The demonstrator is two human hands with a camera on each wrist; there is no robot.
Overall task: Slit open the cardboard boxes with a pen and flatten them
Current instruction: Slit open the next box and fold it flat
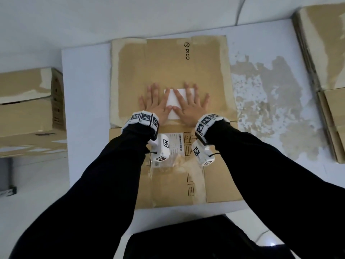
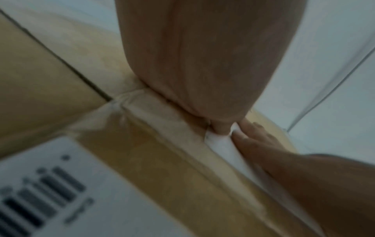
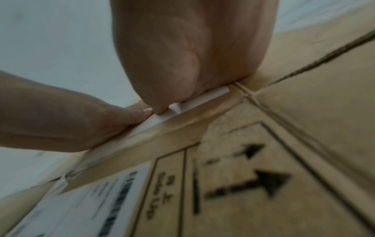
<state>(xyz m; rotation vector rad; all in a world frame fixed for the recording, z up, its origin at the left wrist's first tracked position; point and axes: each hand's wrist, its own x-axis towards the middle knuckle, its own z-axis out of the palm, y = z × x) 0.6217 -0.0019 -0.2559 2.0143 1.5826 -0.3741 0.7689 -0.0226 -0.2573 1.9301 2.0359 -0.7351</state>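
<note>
A brown cardboard box (image 1: 168, 68) with PICO printed on it lies flattened on the white table (image 1: 85, 90). Its near panel (image 1: 220, 180) carries a shipping label (image 1: 175, 144) and arrow marks. My left hand (image 1: 155, 101) and right hand (image 1: 192, 103) lie side by side, palms down, fingers spread straight, pressing on the far panel around a white label (image 1: 172, 104). The thumbs nearly meet on that label. In the left wrist view the left hand (image 2: 202, 64) bears on the fold; in the right wrist view the right hand (image 3: 192, 56) does the same. No pen is in view.
A stack of cardboard boxes (image 1: 28, 113) stands at the left, off the table's edge. Flattened boxes (image 1: 321, 53) are piled at the right edge. The tabletop (image 1: 265, 94) to the right of the box is scuffed and peeling. A dark object (image 1: 186, 240) lies below the table's near edge.
</note>
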